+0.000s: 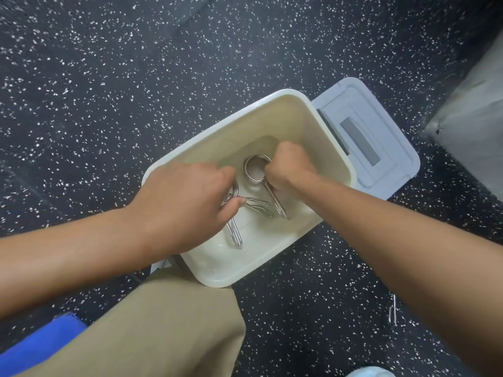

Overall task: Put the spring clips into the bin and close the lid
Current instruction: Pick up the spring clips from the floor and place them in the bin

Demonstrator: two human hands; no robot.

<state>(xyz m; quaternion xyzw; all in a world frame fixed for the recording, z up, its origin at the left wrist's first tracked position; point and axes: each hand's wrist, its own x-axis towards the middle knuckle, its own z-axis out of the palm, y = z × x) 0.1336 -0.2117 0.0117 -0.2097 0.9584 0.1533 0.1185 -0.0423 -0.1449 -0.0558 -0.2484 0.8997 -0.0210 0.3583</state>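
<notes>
Your left hand is down inside the bin, near its left wall, with the fingers curled shut around a spring clip whose two straight handles stick out below your thumb toward the near wall; the coil of that clip is mostly hidden under your knuckles. Just beside it, toward the middle of the bin floor, another pair of wire handles lies flat, though you cannot tell from here whether it belongs to a separate clip. Your right hand is further in, toward the far right corner, fist closed on a second spring clip whose round coil shows to the left of your fingers and whose handles run down toward the near wall. So the loading looks well under way but not finished: both clips are inside the bin walls and neither is let go yet. The lid is off, lying flat on the floor against the bin's right wall, so closing is still ahead of you. Further right, near the lower right edge of the floor, a thin metal piece lies well apart from the bin; it may be another clip still to collect, but it is too small to be sure. The floor is dark rubber flecked with white, your trouser leg is in the foreground, and a grey surface rises at the right edge
</notes>
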